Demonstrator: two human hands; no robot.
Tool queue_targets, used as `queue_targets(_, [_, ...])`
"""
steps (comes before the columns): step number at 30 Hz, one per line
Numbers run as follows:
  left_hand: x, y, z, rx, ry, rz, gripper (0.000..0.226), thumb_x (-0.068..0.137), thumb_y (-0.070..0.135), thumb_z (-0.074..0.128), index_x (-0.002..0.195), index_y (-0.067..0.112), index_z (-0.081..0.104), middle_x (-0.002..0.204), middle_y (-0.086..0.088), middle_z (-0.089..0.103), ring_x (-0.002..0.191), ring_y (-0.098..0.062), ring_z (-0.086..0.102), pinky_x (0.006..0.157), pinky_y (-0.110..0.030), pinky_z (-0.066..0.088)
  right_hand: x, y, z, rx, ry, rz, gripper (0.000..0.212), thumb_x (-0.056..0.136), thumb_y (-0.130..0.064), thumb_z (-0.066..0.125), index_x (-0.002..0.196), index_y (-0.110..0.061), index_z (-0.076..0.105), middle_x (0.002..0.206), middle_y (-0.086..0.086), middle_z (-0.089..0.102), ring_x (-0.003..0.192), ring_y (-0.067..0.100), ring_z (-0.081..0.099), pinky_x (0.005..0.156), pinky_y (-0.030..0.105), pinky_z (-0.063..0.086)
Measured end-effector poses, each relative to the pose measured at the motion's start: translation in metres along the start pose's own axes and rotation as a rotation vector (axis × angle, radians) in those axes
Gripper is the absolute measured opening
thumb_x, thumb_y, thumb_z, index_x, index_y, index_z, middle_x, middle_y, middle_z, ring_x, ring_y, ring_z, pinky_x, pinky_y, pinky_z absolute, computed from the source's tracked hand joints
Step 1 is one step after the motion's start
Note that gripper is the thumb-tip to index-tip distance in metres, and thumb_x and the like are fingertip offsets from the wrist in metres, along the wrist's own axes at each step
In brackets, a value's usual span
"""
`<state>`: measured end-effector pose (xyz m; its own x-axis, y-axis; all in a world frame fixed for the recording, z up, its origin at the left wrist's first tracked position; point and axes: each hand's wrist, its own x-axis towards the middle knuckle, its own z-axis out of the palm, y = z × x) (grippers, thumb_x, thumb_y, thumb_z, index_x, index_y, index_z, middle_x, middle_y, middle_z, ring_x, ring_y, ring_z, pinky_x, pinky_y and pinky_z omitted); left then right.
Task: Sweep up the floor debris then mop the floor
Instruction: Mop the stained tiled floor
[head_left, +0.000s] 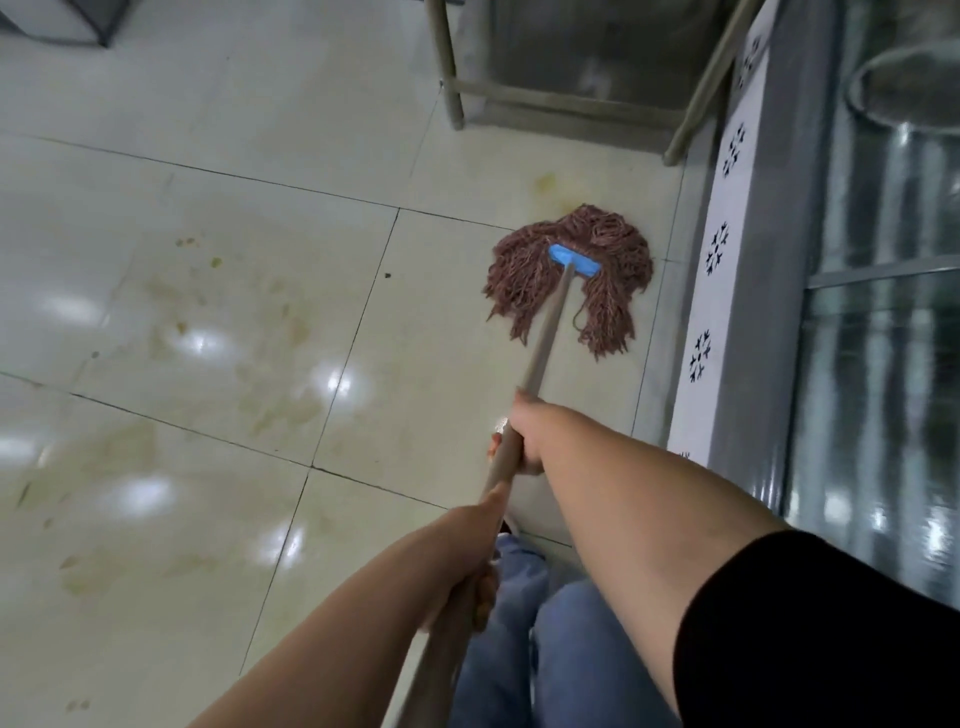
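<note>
A reddish-brown string mop head (569, 278) with a blue plastic clamp (575, 260) lies spread flat on the glossy cream floor tiles (234, 130), at about one o'clock from the person and just beside the base of a grey cabinet with snowflake cut-outs (727, 260) at three o'clock. The pale wooden mop handle (545, 332) slopes back to both hands. The right hand (522, 439) grips the handle higher along the shaft, fingers curled round it; the left hand (480, 566) grips it nearer the body, fingers likewise wrapped round the wood. Blue jeans (519, 649) show below the arms. Metal table legs (447, 67) stand at twelve o'clock.

Progress, as judged: mopping is under way, so sweeping appears finished, though a small dark speck (387, 275) lies on a tile at eleven o'clock. Yellowish-brown smears (270, 395) cover the tiles from nine to eleven o'clock, and a yellow spot (545, 182) sits just beyond the mop; these areas seem not yet mopped.
</note>
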<state>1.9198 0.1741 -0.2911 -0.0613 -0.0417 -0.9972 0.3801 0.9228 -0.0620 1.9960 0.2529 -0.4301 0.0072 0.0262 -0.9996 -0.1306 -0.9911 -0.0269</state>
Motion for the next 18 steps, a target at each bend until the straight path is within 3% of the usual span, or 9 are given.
queue_targets(3, [-0.004,0.047,0.002,-0.001,0.028,-0.025,0.063,0.086,0.068,0.037,0.078,0.007,0.05,0.044,-0.002,0.039,0.032,-0.012,0.036,0.037,-0.017,0.034,0.001,-0.046,-0.013,0.008,-0.005,0.018,0.055,0.095,-0.056,0.029,0.073,-0.007,0.04,0.051,0.009,0.051,0.04,0.02,0.051,0.045,0.03,0.041])
queue_targets(6, [-0.006,0.096,-0.001,-0.051,0.029,0.006,0.063,0.088,0.065,0.036,0.081,0.004,0.049,0.044,-0.003,0.038,0.031,-0.012,0.034,0.037,-0.015,0.032,0.001,-0.096,-0.021,-0.031,-0.049,0.01,0.058,0.095,-0.058,0.028,0.073,-0.006,0.039,0.06,0.009,0.051,0.049,0.022,0.051,0.047,0.031,0.041])
queue_targets(11, [-0.004,0.199,0.001,-0.083,0.03,0.013,0.064,0.088,0.066,0.034,0.085,0.005,0.049,0.044,-0.001,0.037,0.035,-0.012,0.032,0.041,-0.016,0.031,0.0,-0.2,-0.047,-0.057,-0.044,-0.02,0.055,0.096,-0.057,0.028,0.073,-0.008,0.037,0.061,0.009,0.051,0.046,0.022,0.05,0.046,0.029,0.042])
queue_targets(15, [0.003,0.266,0.01,-0.134,-0.003,-0.009,0.062,0.086,0.068,0.035,0.082,0.008,0.046,0.043,-0.001,0.037,0.035,-0.012,0.032,0.042,-0.016,0.03,0.008,-0.265,-0.072,-0.074,0.006,-0.043,0.053,0.095,-0.058,0.029,0.075,-0.009,0.037,0.06,0.008,0.051,0.02,0.016,0.048,0.038,0.024,0.041])
queue_targets(18, [0.008,0.285,0.011,-0.15,0.002,-0.015,0.062,0.087,0.068,0.033,0.08,0.008,0.045,0.047,-0.002,0.034,0.039,-0.013,0.03,0.041,-0.016,0.029,0.018,-0.281,-0.071,-0.104,0.014,-0.04,0.054,0.094,-0.059,0.028,0.074,-0.01,0.036,0.059,0.008,0.051,0.025,0.017,0.05,0.043,0.028,0.042])
